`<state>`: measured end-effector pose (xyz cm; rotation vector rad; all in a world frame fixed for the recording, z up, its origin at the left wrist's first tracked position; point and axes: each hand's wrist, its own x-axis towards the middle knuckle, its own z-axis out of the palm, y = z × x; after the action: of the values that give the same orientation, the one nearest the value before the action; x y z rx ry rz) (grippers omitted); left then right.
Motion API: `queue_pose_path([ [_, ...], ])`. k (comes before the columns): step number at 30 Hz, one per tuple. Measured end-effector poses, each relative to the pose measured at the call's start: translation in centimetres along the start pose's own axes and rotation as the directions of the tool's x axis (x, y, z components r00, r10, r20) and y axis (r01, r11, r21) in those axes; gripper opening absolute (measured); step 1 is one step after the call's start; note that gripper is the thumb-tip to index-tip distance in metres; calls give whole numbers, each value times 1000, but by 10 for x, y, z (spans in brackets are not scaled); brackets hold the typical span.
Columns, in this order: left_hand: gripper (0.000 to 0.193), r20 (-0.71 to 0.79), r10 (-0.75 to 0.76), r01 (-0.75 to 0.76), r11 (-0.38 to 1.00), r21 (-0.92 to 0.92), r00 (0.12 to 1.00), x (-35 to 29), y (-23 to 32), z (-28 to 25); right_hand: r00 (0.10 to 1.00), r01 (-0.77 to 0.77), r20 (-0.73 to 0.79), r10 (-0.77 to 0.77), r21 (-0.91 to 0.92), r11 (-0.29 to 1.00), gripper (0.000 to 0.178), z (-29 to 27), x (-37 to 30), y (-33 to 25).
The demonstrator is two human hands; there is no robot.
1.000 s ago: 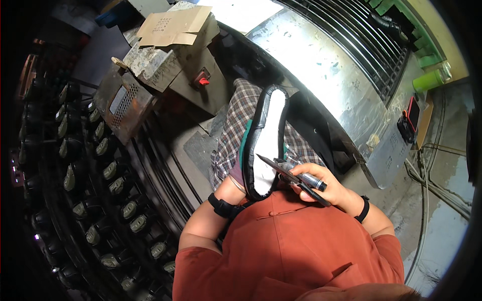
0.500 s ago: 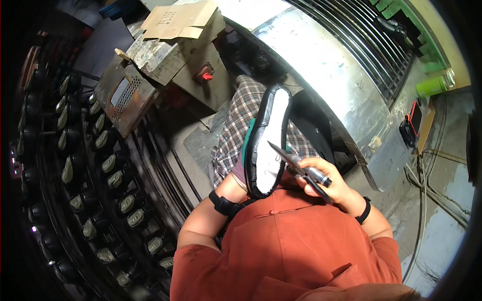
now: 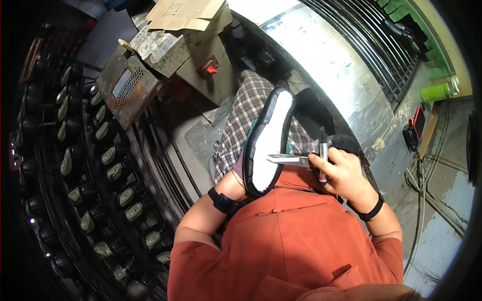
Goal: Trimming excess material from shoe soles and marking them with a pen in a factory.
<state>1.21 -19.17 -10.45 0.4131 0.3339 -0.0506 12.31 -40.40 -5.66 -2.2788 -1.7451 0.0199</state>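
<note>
A black shoe upper (image 3: pixel 264 115), its white sole side (image 3: pixel 268 140) facing up, is propped above my lap with the toe end away from me. My left hand (image 3: pixel 239 168), in something mauve at the wrist, supports it from underneath; its fingers are hidden. Green patches show at the shoe's edges. My right hand (image 3: pixel 346 173) is closed round scissors (image 3: pixel 288 159), their silver blades pointing left over the white sole; I cannot tell whether they touch it. A silver pen-like cylinder (image 3: pixel 323 163) stands upright in the same hand.
Racks of black shoes (image 3: pixel 113 155) fill the left. A worn metal box with a red switch (image 3: pixel 211 69) stands ahead, cardboard (image 3: pixel 183 14) on top. To the right is a shiny metal table (image 3: pixel 321 60) with dark bars, a green bottle (image 3: pixel 436 93) and a red-edged device (image 3: pixel 416 122).
The scissors have swung from a slanted position to nearly level, blades pointing left across the sole. My right hand has shifted slightly right. The cylinder has turned upright. The shoe stays nearly in place.
</note>
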Motion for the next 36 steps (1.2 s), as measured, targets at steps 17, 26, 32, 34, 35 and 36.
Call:
queue_pose_path([
  [17,42,170,-90,131,960,-247,981,21,-28,-58,986,150,86,-141,-111,982,52,-27,3,-6],
  [26,31,-36,-101,94,982,-162,994,15,-25,-36,993,-109,93,71,515,850,41,19,7,2],
  [32,38,-11,-158,152,966,-208,987,13,9,-36,850,-270,169,499,953,137,42,63,0,-1],
  [34,53,3,-113,111,974,-196,994,15,29,-29,731,-248,192,655,969,-7,49,72,-1,31],
  [35,51,51,-81,78,995,57,995,14,38,-45,694,-176,302,654,952,-252,50,56,12,32],
  [36,51,100,40,-71,944,323,994,12,46,-60,752,-103,325,574,917,-384,50,60,21,40],
])
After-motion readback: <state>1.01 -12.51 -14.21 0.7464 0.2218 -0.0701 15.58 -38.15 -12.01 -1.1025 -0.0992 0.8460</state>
